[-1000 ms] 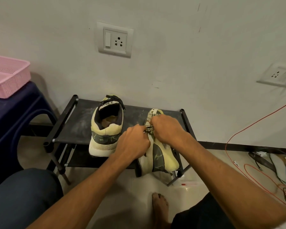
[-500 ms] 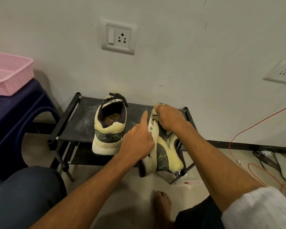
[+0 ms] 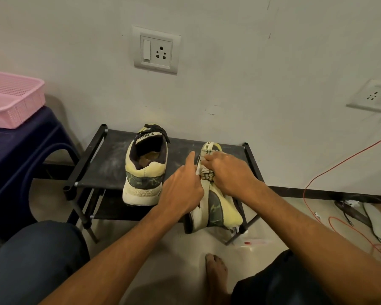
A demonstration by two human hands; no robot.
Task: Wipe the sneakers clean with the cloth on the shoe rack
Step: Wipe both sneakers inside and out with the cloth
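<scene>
1. Midway, seemingly: the right-hand grip (image 3: pixel 229 172) clutches a bunched, patterned cloth (image 3: pixel 207 173) against the tilted sneaker (image 3: pixel 220 208) at the front edge of the shoe rack (image 3: pixel 110 164).
2. Beside it, the left-hand grip (image 3: pixel 180 190) braces the sole side, index finger straight; whether it clasps cannot be told.
3. Upright on the dusty fabric shelf, the second sneaker (image 3: pixel 144 172), with yellowed upper and scuffed rubber sole, probably awaits wiping.

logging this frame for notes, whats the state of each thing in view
upright sneaker, standing on the shoe rack, untouched
tilted sneaker, tipped on its side, gripped by left hand
cloth, bunched, pressed on tilted sneaker by right hand
wall socket, nothing plugged in
</scene>
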